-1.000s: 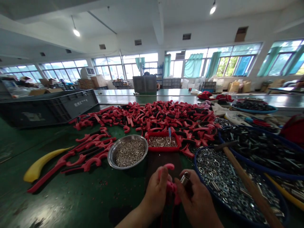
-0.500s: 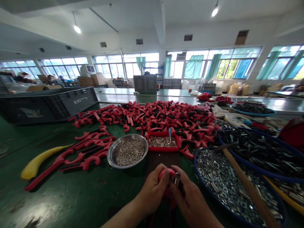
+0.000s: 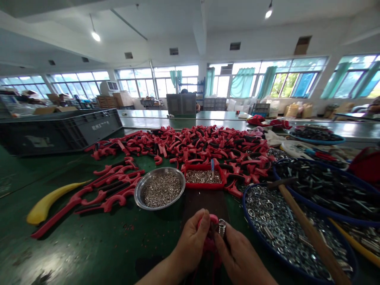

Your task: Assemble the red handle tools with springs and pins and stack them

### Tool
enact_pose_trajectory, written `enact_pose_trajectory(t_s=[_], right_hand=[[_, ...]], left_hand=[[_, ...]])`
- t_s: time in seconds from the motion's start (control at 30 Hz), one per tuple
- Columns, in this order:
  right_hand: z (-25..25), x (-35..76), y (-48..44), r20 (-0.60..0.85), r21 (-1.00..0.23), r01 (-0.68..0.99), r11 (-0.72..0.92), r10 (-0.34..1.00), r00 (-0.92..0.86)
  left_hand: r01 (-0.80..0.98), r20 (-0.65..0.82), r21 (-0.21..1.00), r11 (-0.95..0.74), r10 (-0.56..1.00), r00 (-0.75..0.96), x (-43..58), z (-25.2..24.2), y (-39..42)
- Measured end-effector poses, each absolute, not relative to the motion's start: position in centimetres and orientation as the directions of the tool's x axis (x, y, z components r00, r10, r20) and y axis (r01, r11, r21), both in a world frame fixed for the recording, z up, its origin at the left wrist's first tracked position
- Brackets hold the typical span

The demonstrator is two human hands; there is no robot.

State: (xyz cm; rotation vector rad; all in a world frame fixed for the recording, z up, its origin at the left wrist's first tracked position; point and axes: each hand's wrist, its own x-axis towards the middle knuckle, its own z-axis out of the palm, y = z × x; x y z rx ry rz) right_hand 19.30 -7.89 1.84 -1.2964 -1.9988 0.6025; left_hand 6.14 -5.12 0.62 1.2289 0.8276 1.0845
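My left hand (image 3: 193,241) is shut on a red plastic handle (image 3: 211,233), and its lower part hangs down below my fingers. My right hand (image 3: 237,253) pinches a short threaded metal fitting (image 3: 221,228) against the top of that handle. Just ahead of my hands lies a dark mat (image 3: 204,202). Beyond it sit a steel bowl (image 3: 160,208) of small metal pieces and a red tray (image 3: 202,186) of similar ones. To my right, a blue tray (image 3: 247,209) holds metal washers.
A large heap of red and black handles (image 3: 190,144) covers the bench behind the bowl. A second blue tray (image 3: 285,168) holds dark bolts, and a wooden hammer handle (image 3: 308,233) crosses the washers. A grey crate (image 3: 59,132) stands at the left, with a yellow curved piece (image 3: 50,206) nearby.
My right hand has brought the threaded fitting leftward, from a gap beside the handle to its top. The view has shifted only slightly.
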Motion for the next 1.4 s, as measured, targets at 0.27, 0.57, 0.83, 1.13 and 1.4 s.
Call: enact_pose_trajectory(t_s=[0.27,0.57,0.83,1.13,1.4], right_hand=[[2.3,19.4,-8.3,0.250,-0.515,0.726,0.455,0.890,-0.381],[4.3,18.1,-8.2,-0.230,-0.393,0.853,0.343,0.862,-0.453],[2.3,17.7,-6.7,-0.122,-0.766,0.630,0.130,0.932,-0.341],[1.1,16.5,-4.0,-0.243,-0.970,-0.018,-0.244,0.969,-0.053],[5.0,20.4,1.0,-0.052,-0.361,0.913,0.191,0.973,-0.225]], left_hand=[[0.033,0.136,0.988,-0.148,0.959,0.249,5.6,1.3,-5.7],[0.221,0.091,0.961,-0.167,0.943,0.320,5.0,1.1,-6.9],[0.514,0.055,0.811,-0.280,0.911,0.409,3.8,1.2,-3.3],[0.829,0.171,0.412,-0.378,0.926,0.337,3.2,2.8,-3.0],[0.811,0.159,0.403,-0.425,0.905,0.395,2.8,2.1,-1.2]])
